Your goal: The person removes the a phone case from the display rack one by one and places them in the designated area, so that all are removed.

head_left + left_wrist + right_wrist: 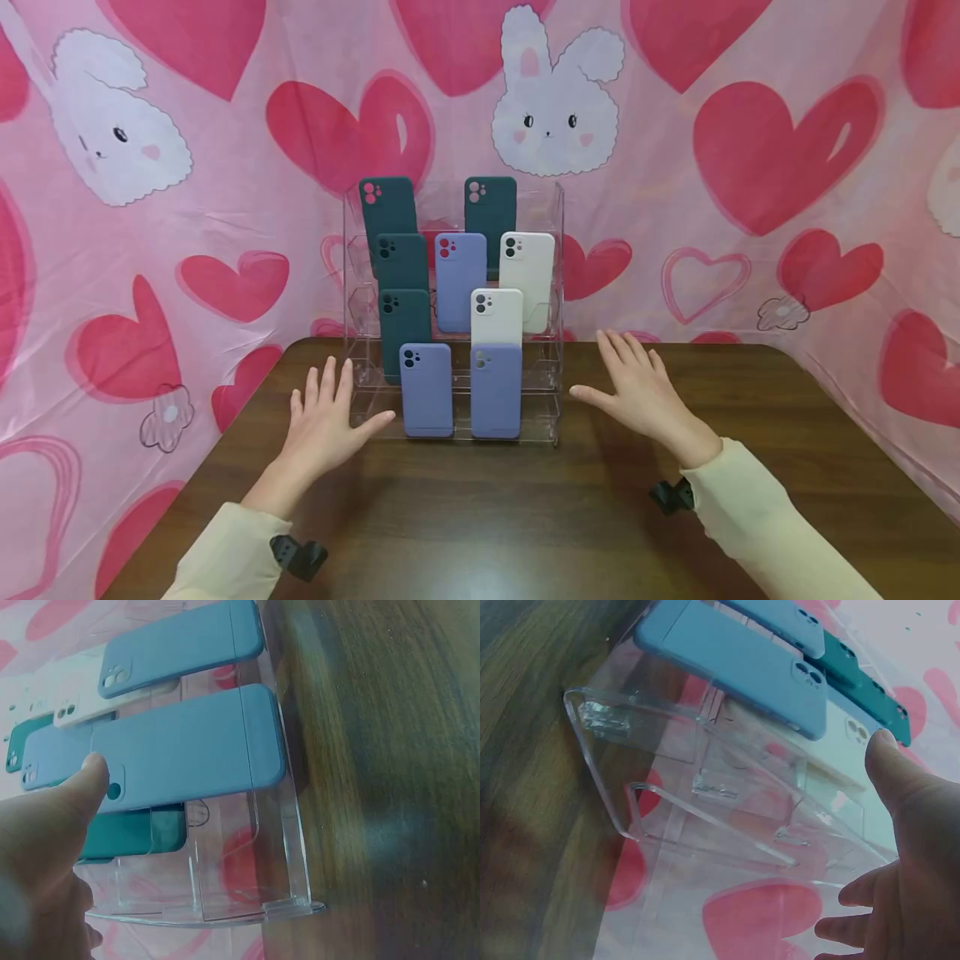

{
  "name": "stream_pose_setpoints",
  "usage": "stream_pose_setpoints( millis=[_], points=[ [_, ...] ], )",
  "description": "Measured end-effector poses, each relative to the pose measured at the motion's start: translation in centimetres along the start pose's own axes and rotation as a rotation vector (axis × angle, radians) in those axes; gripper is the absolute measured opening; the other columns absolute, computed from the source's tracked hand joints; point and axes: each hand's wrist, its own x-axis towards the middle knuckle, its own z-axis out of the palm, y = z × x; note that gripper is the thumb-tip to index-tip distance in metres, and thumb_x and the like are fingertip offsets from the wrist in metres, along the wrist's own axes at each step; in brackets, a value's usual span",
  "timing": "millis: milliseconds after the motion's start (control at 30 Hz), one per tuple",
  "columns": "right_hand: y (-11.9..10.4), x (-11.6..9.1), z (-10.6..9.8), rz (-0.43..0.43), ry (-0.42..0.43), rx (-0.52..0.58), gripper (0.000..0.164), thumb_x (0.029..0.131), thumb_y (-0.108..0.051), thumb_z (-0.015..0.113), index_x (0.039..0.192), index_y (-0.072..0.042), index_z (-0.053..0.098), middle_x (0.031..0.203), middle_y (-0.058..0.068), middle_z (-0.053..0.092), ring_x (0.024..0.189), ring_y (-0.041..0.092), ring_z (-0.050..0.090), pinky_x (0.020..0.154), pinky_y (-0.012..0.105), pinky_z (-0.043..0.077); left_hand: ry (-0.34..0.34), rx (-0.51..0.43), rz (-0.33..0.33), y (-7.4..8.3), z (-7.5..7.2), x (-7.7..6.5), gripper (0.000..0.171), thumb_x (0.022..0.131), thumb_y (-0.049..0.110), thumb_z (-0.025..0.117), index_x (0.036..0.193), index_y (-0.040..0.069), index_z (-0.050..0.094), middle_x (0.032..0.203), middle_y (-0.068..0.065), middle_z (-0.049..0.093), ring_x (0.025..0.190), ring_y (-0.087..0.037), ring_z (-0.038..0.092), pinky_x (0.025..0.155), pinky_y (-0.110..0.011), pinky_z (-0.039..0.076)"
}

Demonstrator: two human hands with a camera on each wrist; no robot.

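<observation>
A clear acrylic tiered stand holds phone cases in rows. Two lavender phone cases, one left and one right, lean in the bottom tier. A third lavender case is higher up. Two white cases stand on the right side, and several dark green cases fill mostly the left and top. My left hand spreads its fingers beside the stand's left side, thumb toward the lower left case. My right hand has its fingers extended, off the stand's right side. Both hands hold nothing.
The stand rests on a dark brown wooden table. Behind and around it hangs a pink cloth printed with hearts and rabbits. A small black device sits at my left cuff, another at the right.
</observation>
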Motion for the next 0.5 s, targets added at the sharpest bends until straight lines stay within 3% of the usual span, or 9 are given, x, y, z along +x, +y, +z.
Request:
stream_pose_setpoints(
  millis=[267,500],
  points=[
    [-1.1,-0.2,-0.6,-0.048,0.056,0.029,0.097,0.079,-0.062,0.057,0.144,0.002,0.021,0.146,0.024,0.023,0.132,0.043,0.016,0.104,0.062,0.011,0.023,-0.021,-0.005,-0.9,-0.1,-0.1,0.108,0.077,0.066,0.054,0.146,-0.002,0.005,0.148,-0.028,-0.001,0.132,-0.049,-0.006,0.100,-0.066,-0.007],
    [-2.6,-0.2,-1.3,-0.099,0.103,0.126,0.095,0.078,-0.057,0.063,0.145,-0.002,0.023,0.145,0.020,0.027,0.132,0.039,0.022,0.105,0.057,0.018,0.049,-0.042,-0.013,-1.4,-0.1,0.0,0.108,0.078,0.065,0.053,0.145,-0.003,0.003,0.148,-0.029,-0.002,0.132,-0.048,-0.007,0.100,-0.066,-0.006]
  ],
)
